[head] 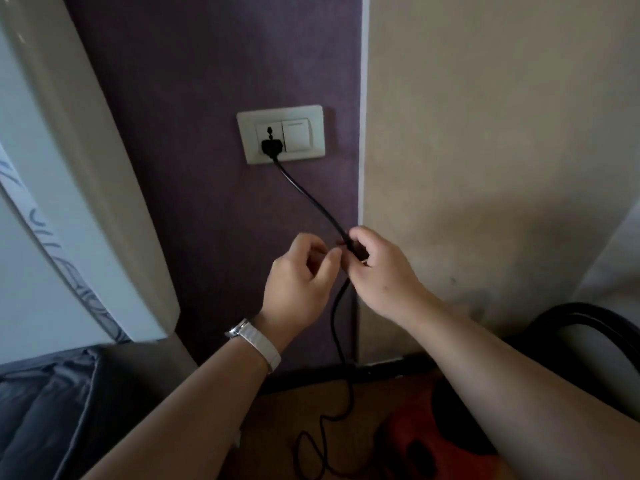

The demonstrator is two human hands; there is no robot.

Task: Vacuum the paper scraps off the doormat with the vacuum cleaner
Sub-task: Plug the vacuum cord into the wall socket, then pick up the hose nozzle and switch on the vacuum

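Head view, purple wall (207, 81), plugged cord (311, 195)

Plug (269, 147): I see it in the wall socket (280, 134), left of the switch (296, 135).
Cord (313, 199): hangs to the floor, left of the vacuum cleaner (429, 441).

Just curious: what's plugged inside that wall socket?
A black plug sits in the wall socket; its black cord runs down to the right hand. The prongs are hidden inside.
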